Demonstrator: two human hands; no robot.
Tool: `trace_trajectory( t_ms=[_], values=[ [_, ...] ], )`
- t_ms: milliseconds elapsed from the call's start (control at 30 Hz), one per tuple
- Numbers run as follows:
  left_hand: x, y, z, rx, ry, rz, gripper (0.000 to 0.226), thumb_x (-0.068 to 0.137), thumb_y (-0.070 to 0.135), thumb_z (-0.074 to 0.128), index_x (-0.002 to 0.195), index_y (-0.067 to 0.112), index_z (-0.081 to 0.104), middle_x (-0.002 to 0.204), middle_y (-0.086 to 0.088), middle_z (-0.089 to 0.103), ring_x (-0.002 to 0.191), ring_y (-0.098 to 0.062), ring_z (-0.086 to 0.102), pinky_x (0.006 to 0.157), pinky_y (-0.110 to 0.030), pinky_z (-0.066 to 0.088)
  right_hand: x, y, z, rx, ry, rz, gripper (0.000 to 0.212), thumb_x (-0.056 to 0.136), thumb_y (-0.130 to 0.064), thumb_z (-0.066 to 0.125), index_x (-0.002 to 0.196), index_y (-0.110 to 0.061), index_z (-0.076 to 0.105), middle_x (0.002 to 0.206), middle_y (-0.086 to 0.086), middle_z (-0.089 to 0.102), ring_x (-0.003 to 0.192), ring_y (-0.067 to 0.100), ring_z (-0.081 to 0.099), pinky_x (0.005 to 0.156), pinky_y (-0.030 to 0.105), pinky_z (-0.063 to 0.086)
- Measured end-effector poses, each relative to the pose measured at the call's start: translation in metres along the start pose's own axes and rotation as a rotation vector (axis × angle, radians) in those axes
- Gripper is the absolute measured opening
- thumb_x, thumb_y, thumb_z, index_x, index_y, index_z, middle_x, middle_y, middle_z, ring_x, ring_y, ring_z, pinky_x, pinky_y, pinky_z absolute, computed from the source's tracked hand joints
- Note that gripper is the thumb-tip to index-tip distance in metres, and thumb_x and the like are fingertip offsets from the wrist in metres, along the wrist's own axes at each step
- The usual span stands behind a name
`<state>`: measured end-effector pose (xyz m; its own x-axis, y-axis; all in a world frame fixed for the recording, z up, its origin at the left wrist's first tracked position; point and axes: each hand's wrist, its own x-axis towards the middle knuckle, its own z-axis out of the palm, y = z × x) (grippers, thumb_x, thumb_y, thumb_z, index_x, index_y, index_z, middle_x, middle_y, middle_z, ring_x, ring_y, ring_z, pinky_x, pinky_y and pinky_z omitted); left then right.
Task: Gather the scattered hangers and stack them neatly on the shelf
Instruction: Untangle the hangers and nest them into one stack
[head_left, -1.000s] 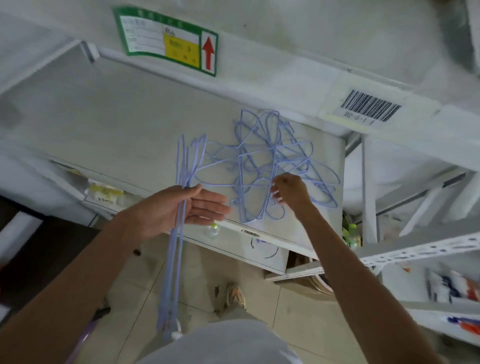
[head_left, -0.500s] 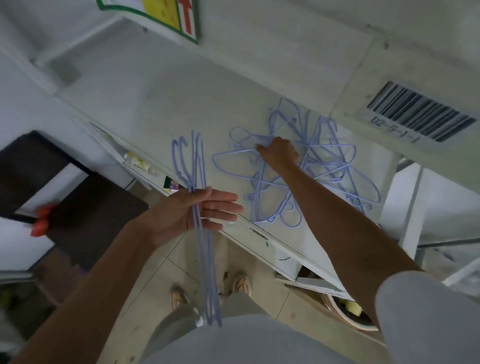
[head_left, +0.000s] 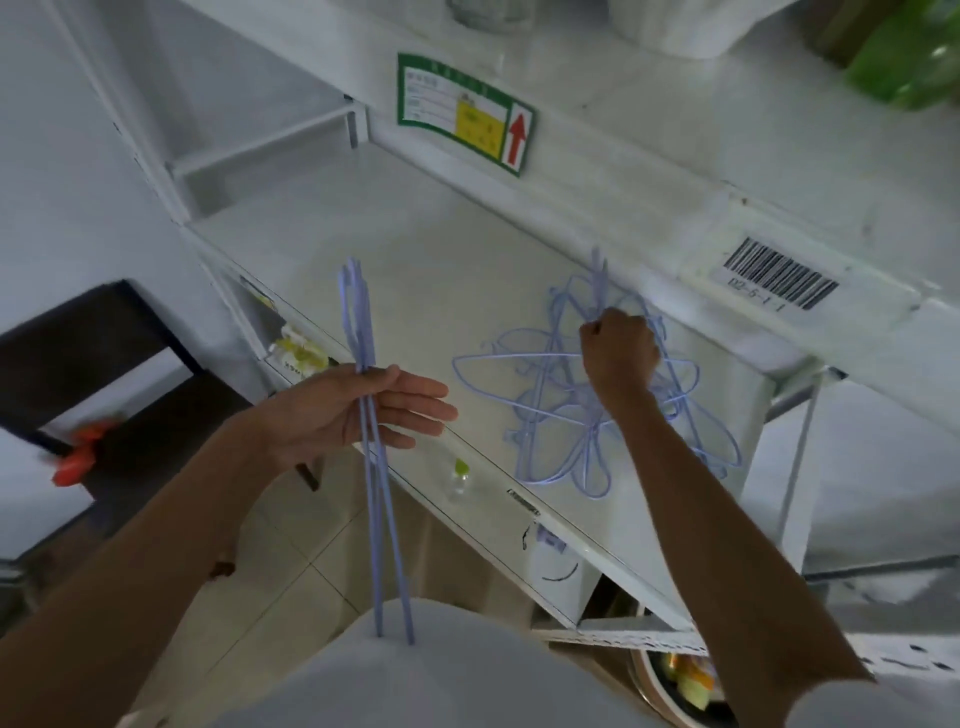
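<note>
Right now the left hand (head_left: 358, 410), at centre left of the frame, is holding a bundle of hangers (head_left: 371, 467) edge-on: the thumb is pressing the pale purple wires against the palm while the four fingers are lying nearly straight and slightly spread, pointing toward the right of the frame. The bundle is running from above the hand down past the shelf edge to the lower centre, its lower ends fanning apart a little over the grey clothing. The right hand (head_left: 618, 353), at centre right, is curling its fingers tightly round a hanger (head_left: 597, 283) whose wire is sticking up from the fist toward the underside of the shelf above. Below and around that fist, a tangled pile of hangers (head_left: 566, 415) is lying flat on the white shelf (head_left: 415, 275), its loops overlapping and reaching close to the shelf's front edge.

The shelf is stretching diagonally from upper left to lower right. Above it, another white shelf level is carrying a green-bordered label (head_left: 465, 119) with a yellow panel and a red arrow, and a barcode sticker (head_left: 779, 273) at the right. A dark piece of furniture (head_left: 104, 364) is sitting at the left, with something orange-red (head_left: 83, 452) blurred beside it, and tiled floor is showing below the arms.
</note>
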<state>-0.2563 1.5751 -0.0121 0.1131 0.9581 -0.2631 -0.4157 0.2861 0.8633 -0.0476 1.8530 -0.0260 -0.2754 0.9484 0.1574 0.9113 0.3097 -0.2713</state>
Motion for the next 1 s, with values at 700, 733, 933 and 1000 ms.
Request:
trace_trajectory(
  t_ms=[700, 733, 933, 1000],
  values=[
    [-0.068, 0.083, -0.082, 0.437, -0.339, -0.112, 0.051, 0.114, 0.022, 0.021, 0.158, 0.000, 0.033, 0.164, -0.016, 0.038, 0.154, -0.030, 0.034, 0.125, -0.045, 0.028, -0.109, -0.084, -0.051, -0.077, 0.136, -1.076, 0.032, 0.111, -0.034, 0.043, 0.105, -0.018, 0.070, 0.089, -0.003, 0.072, 0.076, 0.022, 0.073, 0.056, 0.037, 0.054],
    [-0.068, 0.075, -0.080, 0.459, -0.332, -0.136, 0.050, 0.114, 0.018, 0.019, 0.159, 0.000, 0.031, 0.165, -0.012, 0.037, 0.154, -0.027, 0.033, 0.126, -0.043, 0.027, -0.112, -0.093, -0.046, -0.056, 0.148, -1.104, 0.036, 0.112, -0.036, 0.040, 0.106, -0.018, 0.071, 0.088, -0.002, 0.072, 0.076, 0.021, 0.072, 0.055, 0.038, 0.054],
    [-0.048, 0.010, -0.057, 0.213, -0.377, -0.171, 0.053, 0.109, 0.026, 0.033, 0.153, -0.003, 0.041, 0.155, -0.025, 0.048, 0.145, -0.038, 0.046, 0.118, -0.051, 0.039, -0.145, -0.136, -0.011, 0.078, 0.249, -1.207, 0.008, 0.100, -0.018, 0.066, 0.109, -0.018, 0.067, 0.082, 0.001, 0.069, 0.071, 0.021, 0.069, 0.044, 0.032, 0.044],
    [-0.041, -0.007, -0.058, 0.133, -0.318, -0.126, 0.047, 0.108, 0.026, 0.043, 0.145, 0.000, 0.054, 0.147, -0.027, 0.057, 0.138, -0.041, 0.054, 0.111, -0.050, 0.048, -0.159, -0.135, -0.003, 0.087, 0.188, -1.175, 0.023, 0.095, -0.011, 0.069, 0.117, -0.017, 0.071, 0.087, 0.000, 0.070, 0.077, 0.021, 0.071, 0.045, 0.035, 0.049]
  ],
)
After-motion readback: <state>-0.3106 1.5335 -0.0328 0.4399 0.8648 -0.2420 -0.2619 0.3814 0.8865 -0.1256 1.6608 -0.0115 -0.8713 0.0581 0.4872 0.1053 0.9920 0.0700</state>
